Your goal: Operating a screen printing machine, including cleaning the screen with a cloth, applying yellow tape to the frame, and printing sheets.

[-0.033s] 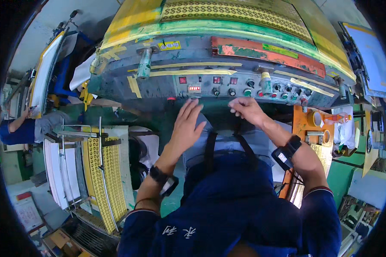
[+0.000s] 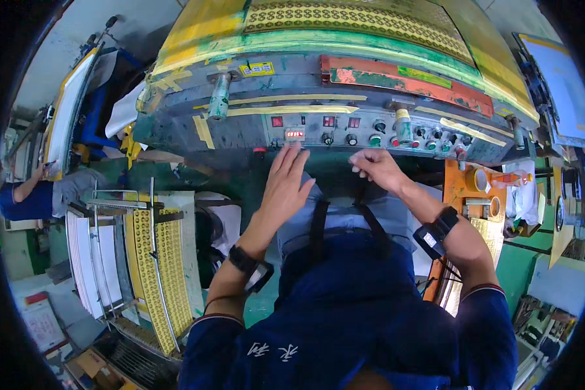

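My left hand [image 2: 283,184] is just below the front panel of a large machine [image 2: 175,104]. Its fingers are stretched out and the thumb stands apart, with nothing in them. The fingertips are nearest the small red-lit display [image 2: 294,134]; whether they touch the panel's lower edge I cannot tell. To the right, my right hand [image 2: 378,170] hovers below the row of knobs and buttons [image 2: 376,140]. Thumb and fingers are pinched together there; anything between them is too small or hidden. On the machine bed lies a gold patterned sheet [image 2: 357,19].
A rack [image 2: 153,253] with gold patterned sheets stands to my left. At my right is an orange table [image 2: 458,188] with tape rolls [image 2: 478,180] and a clear bottle [image 2: 513,179]. Metal handles [image 2: 219,97] stick out from the machine front. Another person [image 2: 29,195] is at far left.
My left hand and wrist have shifted slightly to the right. The right hand has barely moved and stays pinched.
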Motion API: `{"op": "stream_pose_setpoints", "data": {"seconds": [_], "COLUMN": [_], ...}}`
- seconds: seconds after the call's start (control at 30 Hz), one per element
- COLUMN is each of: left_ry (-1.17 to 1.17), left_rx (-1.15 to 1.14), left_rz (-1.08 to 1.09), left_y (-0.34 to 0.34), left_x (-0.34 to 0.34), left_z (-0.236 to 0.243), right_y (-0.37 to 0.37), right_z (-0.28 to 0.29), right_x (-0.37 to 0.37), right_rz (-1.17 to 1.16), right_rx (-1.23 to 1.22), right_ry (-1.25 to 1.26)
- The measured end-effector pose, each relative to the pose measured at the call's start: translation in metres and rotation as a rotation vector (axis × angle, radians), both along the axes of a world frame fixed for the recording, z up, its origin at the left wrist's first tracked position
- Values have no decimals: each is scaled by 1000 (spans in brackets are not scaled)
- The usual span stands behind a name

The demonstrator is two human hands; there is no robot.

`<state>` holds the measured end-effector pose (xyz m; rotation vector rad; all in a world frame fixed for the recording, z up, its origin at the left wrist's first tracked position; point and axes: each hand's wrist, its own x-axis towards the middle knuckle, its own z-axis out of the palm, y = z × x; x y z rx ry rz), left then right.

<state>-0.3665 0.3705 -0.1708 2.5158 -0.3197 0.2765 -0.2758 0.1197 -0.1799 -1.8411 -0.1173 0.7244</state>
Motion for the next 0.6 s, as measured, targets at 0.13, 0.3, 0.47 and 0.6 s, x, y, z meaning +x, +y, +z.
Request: {"op": "stream_pose_setpoints", "data": {"seconds": [0.13,0.3,0.47,0.6], "left_ry": [4,-12,-11,3], "left_rx": [140,197,229,235], "left_rz": [42,46,78,88], "left_y": [-10,-20,-28,-32], "left_x": [27,37,41,41], "left_z": [-13,-24,-27,-25], "right_y": [-19,-41,-50,-53], "right_z": [-5,-12,-13,-14], "right_x": [-11,-22,-26,-26], "right_rz": [-49,-71,-77,-83], "right_rx": [-17,-37,-24,-18], "right_ry": [15,35,77,90]}}
